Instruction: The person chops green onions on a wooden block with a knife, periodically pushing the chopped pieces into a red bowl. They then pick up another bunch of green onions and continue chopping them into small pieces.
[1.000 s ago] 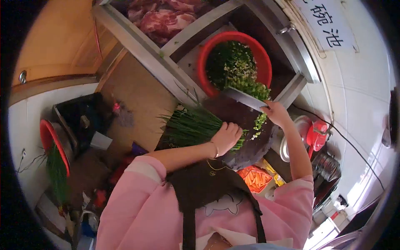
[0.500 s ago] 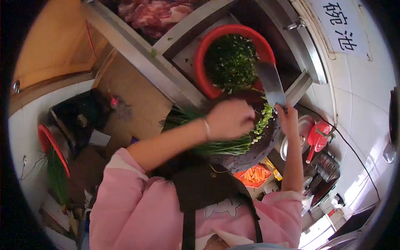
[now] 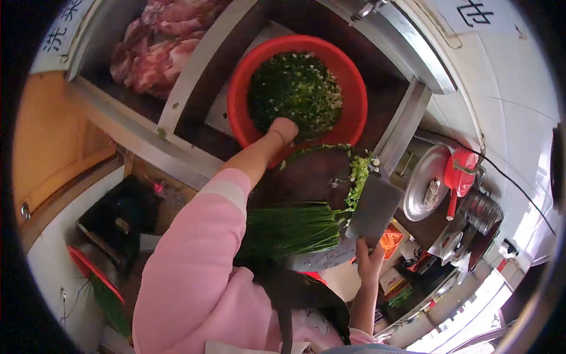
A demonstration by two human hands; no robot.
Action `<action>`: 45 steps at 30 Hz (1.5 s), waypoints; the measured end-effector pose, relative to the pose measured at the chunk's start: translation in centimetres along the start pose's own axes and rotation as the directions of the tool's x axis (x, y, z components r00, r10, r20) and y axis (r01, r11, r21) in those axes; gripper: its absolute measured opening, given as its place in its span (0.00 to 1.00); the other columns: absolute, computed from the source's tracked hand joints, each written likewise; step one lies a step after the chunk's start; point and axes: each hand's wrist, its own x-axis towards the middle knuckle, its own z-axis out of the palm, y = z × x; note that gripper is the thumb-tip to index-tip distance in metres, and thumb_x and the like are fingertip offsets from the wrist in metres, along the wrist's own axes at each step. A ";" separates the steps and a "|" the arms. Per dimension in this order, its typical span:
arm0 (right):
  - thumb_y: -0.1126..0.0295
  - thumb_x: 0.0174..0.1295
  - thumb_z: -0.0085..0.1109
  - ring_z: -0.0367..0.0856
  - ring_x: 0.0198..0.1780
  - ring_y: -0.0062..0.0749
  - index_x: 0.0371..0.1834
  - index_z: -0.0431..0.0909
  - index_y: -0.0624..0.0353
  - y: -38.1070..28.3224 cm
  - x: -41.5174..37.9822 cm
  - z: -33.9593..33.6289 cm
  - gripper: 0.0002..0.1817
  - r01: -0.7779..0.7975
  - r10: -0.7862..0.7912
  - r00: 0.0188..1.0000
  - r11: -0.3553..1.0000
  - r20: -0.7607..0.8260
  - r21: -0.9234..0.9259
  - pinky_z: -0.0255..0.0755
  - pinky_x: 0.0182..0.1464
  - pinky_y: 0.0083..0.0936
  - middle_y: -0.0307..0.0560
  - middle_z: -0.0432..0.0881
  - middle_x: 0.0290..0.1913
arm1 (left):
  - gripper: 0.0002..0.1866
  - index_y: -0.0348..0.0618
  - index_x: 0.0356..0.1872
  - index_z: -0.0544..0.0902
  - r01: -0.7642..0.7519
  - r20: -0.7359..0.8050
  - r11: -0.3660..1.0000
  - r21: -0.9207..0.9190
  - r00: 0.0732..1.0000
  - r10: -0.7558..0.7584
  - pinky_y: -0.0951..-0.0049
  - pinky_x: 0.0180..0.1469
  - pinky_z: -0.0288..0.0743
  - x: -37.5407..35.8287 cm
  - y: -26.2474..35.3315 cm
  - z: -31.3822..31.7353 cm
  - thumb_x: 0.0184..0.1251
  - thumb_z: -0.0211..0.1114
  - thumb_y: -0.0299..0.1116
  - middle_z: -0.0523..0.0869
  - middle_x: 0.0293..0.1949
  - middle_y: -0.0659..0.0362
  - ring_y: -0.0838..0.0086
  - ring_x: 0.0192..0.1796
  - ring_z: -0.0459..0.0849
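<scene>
My left hand (image 3: pixel 285 131) is down at the near inner side of a red basin (image 3: pixel 237 97), against chopped green onions (image 3: pixel 295 94). It looks curled; its fingertips and anything in them are hidden. A cleaver (image 3: pixel 375 206) is in my right hand (image 3: pixel 369 259), its broad blade flat over the right part of a dark round chopping board (image 3: pixel 306 180). Beside the blade lies a row of pale-green cut pieces (image 3: pixel 357 180). A bunch of long green onions (image 3: pixel 289 230) lies across the near part of the board, cut ends toward the blade.
The basin sits in a metal-edged sink (image 3: pixel 401 121); raw meat (image 3: pixel 156 50) fills the neighbouring sink at upper left. Right of the board are a round metal lid (image 3: pixel 421 197), a red-handled scoop (image 3: pixel 460 174) and an orange basket (image 3: pixel 390 241). A black cable runs along the tiled wall.
My left hand has moved from above the board to the basin. The cleaver has come back from the basin's edge to the board's right side. The view has shifted.
</scene>
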 end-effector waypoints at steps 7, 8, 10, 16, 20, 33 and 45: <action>0.69 0.64 0.56 0.67 0.21 0.14 0.30 0.74 0.59 3.3 -2.6 -0.4 0.07 0.028 -0.028 0.995 1.000 -0.092 0.002 0.59 0.24 0.17 0.31 0.71 0.19 | 0.12 0.43 0.39 0.83 -0.239 -0.409 0.970 0.046 0.881 0.236 0.59 0.46 0.79 -4.4 -0.8 -2.9 0.53 0.69 0.33 0.83 0.41 0.52 0.57 0.44 0.84; 0.69 0.64 0.56 0.67 0.21 0.13 0.30 0.74 0.59 3.1 -2.8 -0.6 0.07 -0.015 0.016 0.996 1.000 -0.083 0.010 0.59 0.24 0.18 0.31 0.71 0.19 | 0.12 0.43 0.39 0.81 -0.357 -0.570 0.930 0.088 0.748 0.341 0.59 0.46 0.78 -5.8 -1.1 -4.4 0.54 0.68 0.32 0.82 0.40 0.53 0.58 0.44 0.82; 0.69 0.64 0.56 0.67 0.21 0.13 0.29 0.74 0.59 2.6 -3.1 -0.8 0.07 -0.058 0.060 0.995 0.998 -0.083 0.027 0.59 0.24 0.18 0.31 0.71 0.19 | 0.12 0.43 0.41 0.80 -0.385 -0.701 0.922 -0.034 0.667 0.252 0.60 0.47 0.77 -8.6 -1.5 -8.2 0.55 0.68 0.30 0.82 0.39 0.53 0.58 0.45 0.81; 0.66 0.65 0.57 0.67 0.21 0.15 0.31 0.75 0.60 4.1 -3.7 -0.9 0.09 0.072 -0.074 0.994 0.997 -0.084 -0.036 0.60 0.23 0.19 0.32 0.71 0.19 | 0.13 0.40 0.48 0.75 -0.582 -0.578 0.128 -0.803 0.708 -0.406 0.72 0.46 0.75 -12.8 -4.3 -12.6 0.67 0.63 0.33 0.85 0.40 0.58 0.73 0.42 0.84; 0.65 0.65 0.58 0.68 0.21 0.16 0.32 0.76 0.61 5.3 -5.0 -2.2 0.10 0.049 -0.053 0.996 0.997 -0.070 -0.056 0.61 0.23 0.20 0.34 0.72 0.19 | 0.15 0.41 0.53 0.74 -0.451 -0.347 -0.219 -0.865 0.854 -0.388 0.72 0.49 0.77 -17.7 -4.1 -14.4 0.67 0.63 0.29 0.84 0.42 0.58 0.73 0.42 0.84; 0.69 0.66 0.53 0.79 0.30 0.60 0.41 0.70 0.63 2.0 -2.7 0.3 0.08 0.346 -0.371 0.928 0.884 -0.023 -0.313 0.70 0.30 0.47 0.63 0.79 0.26 | 0.08 0.44 0.36 0.84 -0.405 -0.666 0.867 -0.290 0.736 0.121 0.59 0.39 0.76 -22.3 12.1 -8.4 0.54 0.67 0.31 0.80 0.29 0.55 0.58 0.36 0.81; 0.65 0.67 0.47 0.83 0.32 0.59 0.42 0.66 0.58 -3.3 3.7 4.7 0.09 0.368 -0.406 0.910 0.706 0.079 -0.605 0.75 0.35 0.52 0.62 0.82 0.28 | 0.06 0.47 0.33 0.86 -0.345 -0.783 0.930 -0.126 0.610 0.121 0.62 0.39 0.78 -21.5 13.0 -6.6 0.55 0.68 0.34 0.80 0.32 0.58 0.61 0.38 0.82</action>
